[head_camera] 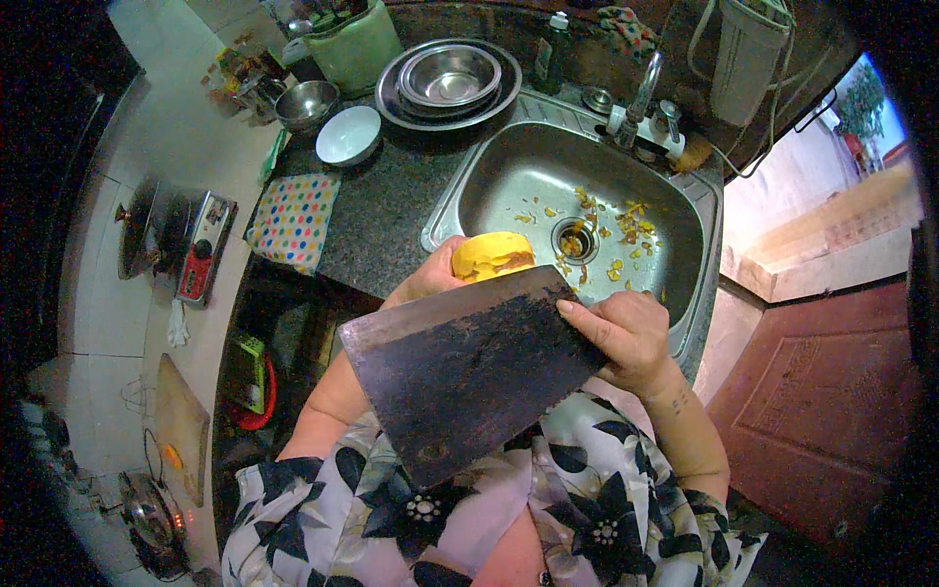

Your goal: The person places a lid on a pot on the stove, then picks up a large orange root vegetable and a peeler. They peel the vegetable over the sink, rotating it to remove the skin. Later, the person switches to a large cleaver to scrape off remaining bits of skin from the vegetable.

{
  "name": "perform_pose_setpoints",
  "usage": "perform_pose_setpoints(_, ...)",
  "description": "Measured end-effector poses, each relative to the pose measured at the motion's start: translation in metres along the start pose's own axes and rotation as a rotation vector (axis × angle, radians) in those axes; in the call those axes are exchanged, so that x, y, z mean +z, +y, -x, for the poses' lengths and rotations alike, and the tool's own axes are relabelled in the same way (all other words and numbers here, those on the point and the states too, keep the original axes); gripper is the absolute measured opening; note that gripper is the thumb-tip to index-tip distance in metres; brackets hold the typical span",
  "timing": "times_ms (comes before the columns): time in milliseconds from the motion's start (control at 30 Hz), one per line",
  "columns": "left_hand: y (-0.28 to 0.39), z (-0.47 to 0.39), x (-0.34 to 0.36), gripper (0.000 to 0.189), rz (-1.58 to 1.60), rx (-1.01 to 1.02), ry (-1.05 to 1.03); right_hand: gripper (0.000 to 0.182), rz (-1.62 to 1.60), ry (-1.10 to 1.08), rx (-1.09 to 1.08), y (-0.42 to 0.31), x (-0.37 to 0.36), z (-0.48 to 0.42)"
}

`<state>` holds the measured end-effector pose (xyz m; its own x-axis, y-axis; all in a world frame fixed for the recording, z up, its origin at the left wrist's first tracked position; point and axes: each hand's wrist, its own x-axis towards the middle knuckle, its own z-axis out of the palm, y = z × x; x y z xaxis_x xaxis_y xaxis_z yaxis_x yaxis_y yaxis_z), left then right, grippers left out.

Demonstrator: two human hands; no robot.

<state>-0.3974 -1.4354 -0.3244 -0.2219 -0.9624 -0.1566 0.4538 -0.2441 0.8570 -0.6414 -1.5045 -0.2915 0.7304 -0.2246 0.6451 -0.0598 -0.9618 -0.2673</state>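
Observation:
In my left hand (433,273) is a thick piece of orange-yellow flesh, perhaps pumpkin (490,253), with brownish skin left on its lower side. My right hand (629,334) grips a broad, dark cleaver (469,359), its handle hidden by my fingers. The wide blade slants across my front and covers part of my left wrist. Its upper edge is close to the yellow piece; whether they touch I cannot tell. Beyond both hands lies a stainless steel sink (506,176), with yellow and brown peelings (634,224) scattered around its drain (574,241).
Left of the sink, the granite counter (381,220) bears nested metal basins (451,77), a white bowl (349,136) and a dotted cloth (295,220). A faucet (638,103) rises behind the sink. Further left are a gas stove (205,249) and a cutting board (183,429) with an orange piece.

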Motion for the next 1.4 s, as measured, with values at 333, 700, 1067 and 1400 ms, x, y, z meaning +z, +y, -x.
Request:
perform_pose_setpoints(333,-0.013,-0.005,0.013,0.038,0.294,0.011,-0.027,0.043,0.045,-0.054,0.021,0.021,0.005,0.015)
perform_pose_setpoints(700,-0.025,-0.010,0.005,0.033,0.429,0.029,0.023,0.044,0.062,0.105,0.023,0.028,0.021,0.014)
perform_pose_setpoints(1067,-0.008,-0.004,0.021,0.072,0.350,0.171,-0.081,0.039,0.007,0.114,0.459,0.039,0.020,0.034)
perform_pose_setpoints(1400,-0.014,-0.010,0.019,0.037,0.470,0.070,0.067,0.039,0.006,0.092,0.095,0.009,0.006,0.012)
